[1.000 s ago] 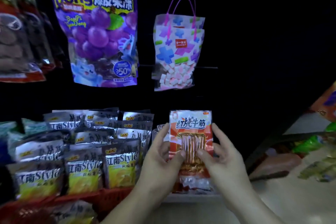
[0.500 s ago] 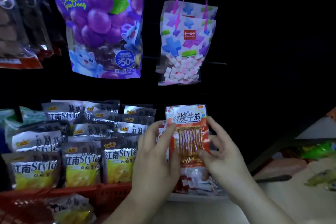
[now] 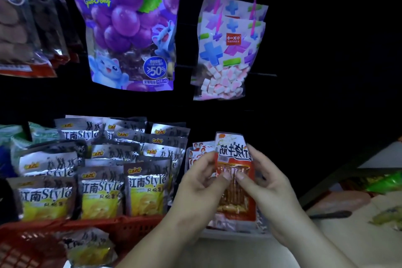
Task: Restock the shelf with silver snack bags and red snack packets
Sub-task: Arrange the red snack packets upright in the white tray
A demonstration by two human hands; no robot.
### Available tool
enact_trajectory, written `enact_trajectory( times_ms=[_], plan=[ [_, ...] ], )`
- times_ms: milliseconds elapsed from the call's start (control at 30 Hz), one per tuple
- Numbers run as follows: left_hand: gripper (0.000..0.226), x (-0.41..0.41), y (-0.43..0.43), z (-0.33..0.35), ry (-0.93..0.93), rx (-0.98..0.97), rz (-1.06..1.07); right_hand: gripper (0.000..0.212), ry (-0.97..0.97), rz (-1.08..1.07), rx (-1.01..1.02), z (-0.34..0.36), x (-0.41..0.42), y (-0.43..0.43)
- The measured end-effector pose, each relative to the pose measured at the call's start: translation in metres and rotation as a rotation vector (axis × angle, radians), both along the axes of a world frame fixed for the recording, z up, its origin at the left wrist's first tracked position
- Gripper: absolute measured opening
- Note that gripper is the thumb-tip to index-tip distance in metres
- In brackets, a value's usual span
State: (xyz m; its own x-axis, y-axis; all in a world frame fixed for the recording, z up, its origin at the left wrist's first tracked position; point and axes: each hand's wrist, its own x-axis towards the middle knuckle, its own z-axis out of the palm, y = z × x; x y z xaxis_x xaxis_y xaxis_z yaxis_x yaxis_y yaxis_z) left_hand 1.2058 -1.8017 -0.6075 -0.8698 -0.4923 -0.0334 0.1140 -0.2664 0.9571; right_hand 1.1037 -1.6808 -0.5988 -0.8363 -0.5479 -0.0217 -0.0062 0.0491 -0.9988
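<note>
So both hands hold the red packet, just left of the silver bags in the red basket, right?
Not quite. In the head view the left hand and right hand do both pinch the red packet, but it is to the right of the silver bags in the red basket, not left.

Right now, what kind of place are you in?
Probably a snack shop: a purple grape bag hangs above, silver snack bags fill a red basket, and red snack packets stand beside it.
</note>
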Motion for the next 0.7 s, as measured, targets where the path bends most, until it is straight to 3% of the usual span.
enact_trajectory(
  times_ms=[200, 367, 467, 600, 700],
  plan=[
    [0.074, 0.0, -0.007, -0.018, -0.063, -0.068, 0.204, 0.062, 0.146, -0.087, 0.045, -0.005, -0.004, 0.004],
    [0.05, 0.0, -0.009, -0.025, -0.075, -0.153, 0.161, 0.053, 0.146, -0.093, 0.134, -0.008, -0.006, 0.005],
    [0.05, -0.001, -0.008, -0.029, -0.07, -0.254, 0.143, 0.046, 0.144, -0.073, 0.134, -0.005, -0.004, 0.004],
    [0.045, 0.0, -0.007, -0.025, 0.073, -0.804, 0.228, 0.021, 0.266, -0.153, 0.119, 0.005, -0.004, 0.003],
    [0.031, 0.002, 0.004, -0.031, 0.158, -1.164, 0.21, 0.04, -0.133, 0.036, 0.012, 0.008, 0.0, 0.002]
  ],
)
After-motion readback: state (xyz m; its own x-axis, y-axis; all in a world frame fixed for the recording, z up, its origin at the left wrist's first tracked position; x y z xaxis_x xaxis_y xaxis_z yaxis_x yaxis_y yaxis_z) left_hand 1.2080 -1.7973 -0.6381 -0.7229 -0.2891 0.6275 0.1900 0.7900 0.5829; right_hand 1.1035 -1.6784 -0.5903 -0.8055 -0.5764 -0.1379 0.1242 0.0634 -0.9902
